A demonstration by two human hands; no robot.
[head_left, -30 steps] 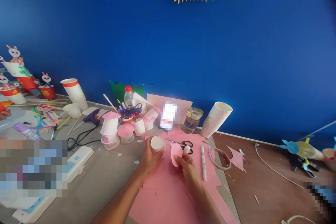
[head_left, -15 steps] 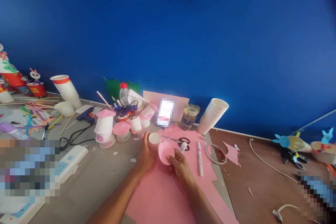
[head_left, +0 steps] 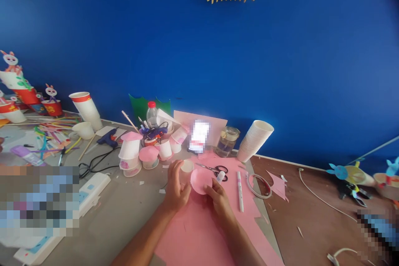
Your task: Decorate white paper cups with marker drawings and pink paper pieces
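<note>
My left hand [head_left: 177,189] is closed round a small white paper cup [head_left: 187,166], its round pale end facing me. Between the thumb and fingers of my right hand [head_left: 219,200] is a round piece of pink paper [head_left: 200,180], close beside the cup. Just past my right fingers shows a small white capped tube [head_left: 220,176]; I cannot tell whether the hand holds it. Under both hands lies a large pink paper sheet [head_left: 190,232], with scissors [head_left: 215,169] and a white marker [head_left: 240,191] on it.
White cups with pink paper [head_left: 130,148] stand at left, by a glue gun [head_left: 109,137] and a power strip [head_left: 93,199]. Behind are a lit phone [head_left: 199,136], a glass jar [head_left: 228,141] and a leaning cup stack [head_left: 255,141]. A tape roll [head_left: 259,186] lies right.
The view has shifted slightly, so most things sit a little lower and further right. My left fingers have opened out a little around the cup. The pink circle has turned slightly beside it.
</note>
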